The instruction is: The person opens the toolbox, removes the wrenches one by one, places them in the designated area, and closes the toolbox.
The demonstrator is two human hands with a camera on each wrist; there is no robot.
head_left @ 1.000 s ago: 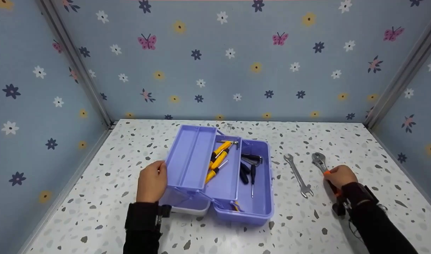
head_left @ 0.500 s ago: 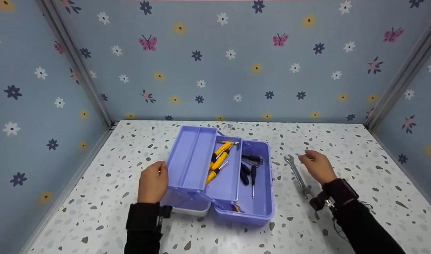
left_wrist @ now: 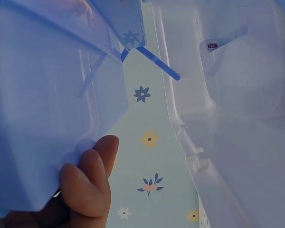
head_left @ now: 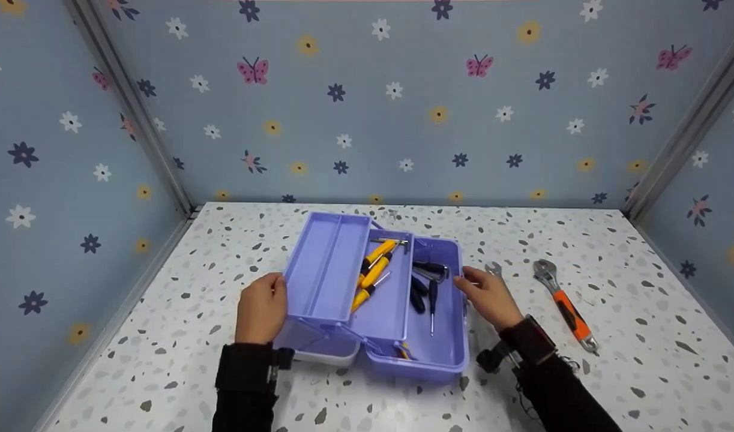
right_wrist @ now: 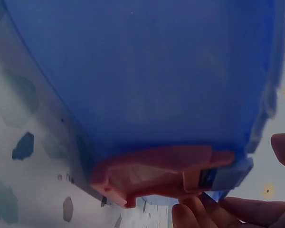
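Note:
A purple toolbox (head_left: 451,373) stands unfolded on the speckled table. My left hand (head_left: 261,307) grips the left edge of its bare upper tray (head_left: 309,282); in the left wrist view the curled fingers (left_wrist: 88,190) hold that edge. My right hand (head_left: 493,298) is at the box's right rim, thumb toward the inside. From the right wrist, the fingers lie near a reddish latch (right_wrist: 147,178), with the thumb (right_wrist: 284,149) apart. Yellow-handled screwdrivers (head_left: 376,273) lie in the middle tray (head_left: 388,321), and black-handled tools (head_left: 433,294) in the bottom.
Right of the box, an open-end wrench (head_left: 494,268) is mostly hidden behind my right hand. Farther right lies an adjustable wrench (head_left: 568,307) with an orange and black handle. Patterned walls (head_left: 367,108) enclose the table's back and sides.
My right hand has let go of the adjustable wrench, leaving it on the table, and has moved left over the open-end wrench to the toolbox rim. The left hand keeps its hold.

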